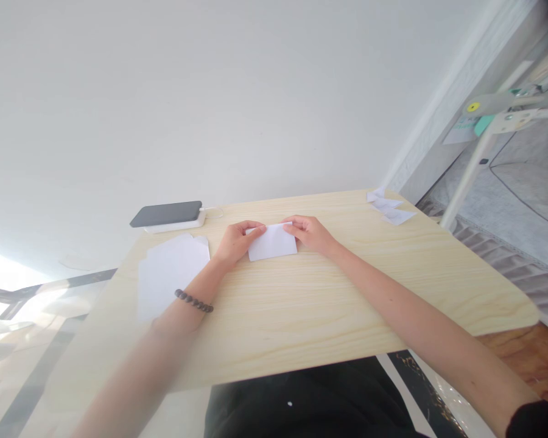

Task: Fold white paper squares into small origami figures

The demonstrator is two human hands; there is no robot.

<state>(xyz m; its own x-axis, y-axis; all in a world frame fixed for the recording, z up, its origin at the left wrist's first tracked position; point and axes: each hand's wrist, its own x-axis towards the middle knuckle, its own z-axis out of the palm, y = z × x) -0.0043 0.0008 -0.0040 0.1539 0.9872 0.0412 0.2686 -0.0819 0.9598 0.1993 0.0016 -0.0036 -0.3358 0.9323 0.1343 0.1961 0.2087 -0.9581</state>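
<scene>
A small folded sheet of white paper [273, 244] is held between my two hands over the middle of the table. My left hand [237, 241] pinches its upper left edge, thumb in front and fingers behind. At the upper right corner, my right hand [311, 232] grips it the same way. The paper's face is tilted toward me, and its back side is hidden. Beside my left forearm lies a stack of white paper sheets [173, 267], partly covered by the arm.
A dark phone [168, 213] rests on a white block at the table's back left, with a white cable. Several folded paper pieces [395, 214] lie at the back right corner. A wall rises behind the wooden table [347, 316]; a metal frame [468, 170] stands to the right.
</scene>
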